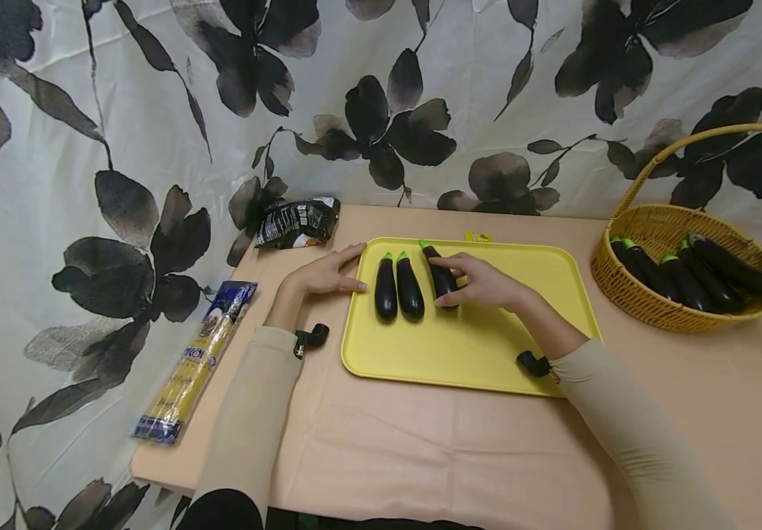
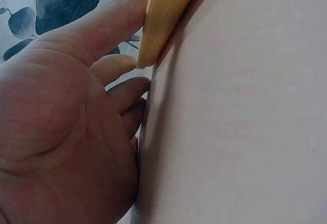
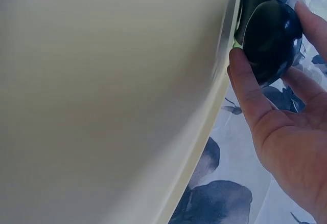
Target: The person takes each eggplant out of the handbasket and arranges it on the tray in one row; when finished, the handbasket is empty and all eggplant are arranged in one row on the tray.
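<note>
On the yellow tray [image 1: 506, 346] two small eggplants, a left one [image 1: 386, 291] and a middle one [image 1: 410, 288], lie side by side with green stems pointing away. A third eggplant [image 1: 443, 281] lies at a slant to their right. My right hand [image 1: 487, 282] holds it between thumb and fingers; the right wrist view shows its rounded dark end [image 3: 271, 42] between them. At the tray's left edge rests my left hand [image 1: 324, 274], its fingers fairly straight. Thumb and fingertips touch the tray's rim [image 2: 163, 19] in the left wrist view.
A wicker basket [image 1: 626, 294] with several eggplants and a tall handle stands at the right. A pack of spaghetti [image 1: 198, 361] lies along the table's left edge. Behind it sits a black packet [image 1: 301, 223]. A small yellow item [image 1: 478, 237] lies behind the tray.
</note>
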Available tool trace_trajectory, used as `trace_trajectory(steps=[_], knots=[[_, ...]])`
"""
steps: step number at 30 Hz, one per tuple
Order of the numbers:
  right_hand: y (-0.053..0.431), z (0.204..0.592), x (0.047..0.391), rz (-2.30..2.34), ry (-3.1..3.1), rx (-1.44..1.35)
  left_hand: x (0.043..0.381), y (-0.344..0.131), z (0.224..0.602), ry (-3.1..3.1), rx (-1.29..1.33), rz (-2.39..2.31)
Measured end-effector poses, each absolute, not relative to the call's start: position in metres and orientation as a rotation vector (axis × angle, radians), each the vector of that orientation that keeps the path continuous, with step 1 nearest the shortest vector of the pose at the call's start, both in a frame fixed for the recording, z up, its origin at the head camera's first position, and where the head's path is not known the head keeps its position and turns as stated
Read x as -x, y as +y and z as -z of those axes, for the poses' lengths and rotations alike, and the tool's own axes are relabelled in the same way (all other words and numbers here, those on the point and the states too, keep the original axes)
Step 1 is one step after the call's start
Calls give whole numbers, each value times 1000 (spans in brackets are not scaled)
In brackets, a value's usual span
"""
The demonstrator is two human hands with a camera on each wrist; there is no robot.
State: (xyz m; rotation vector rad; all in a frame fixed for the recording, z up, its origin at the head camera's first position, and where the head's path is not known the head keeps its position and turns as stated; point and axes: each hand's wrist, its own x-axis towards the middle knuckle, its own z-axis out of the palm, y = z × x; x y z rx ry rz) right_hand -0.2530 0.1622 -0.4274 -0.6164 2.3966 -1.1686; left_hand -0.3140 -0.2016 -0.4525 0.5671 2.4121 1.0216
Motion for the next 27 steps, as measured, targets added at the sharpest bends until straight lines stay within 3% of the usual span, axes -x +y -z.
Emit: trace_trajectory(steps=[27], knots=[[153,432,252,1064,2385,707,313,-201,450,2415,-555,-1005]])
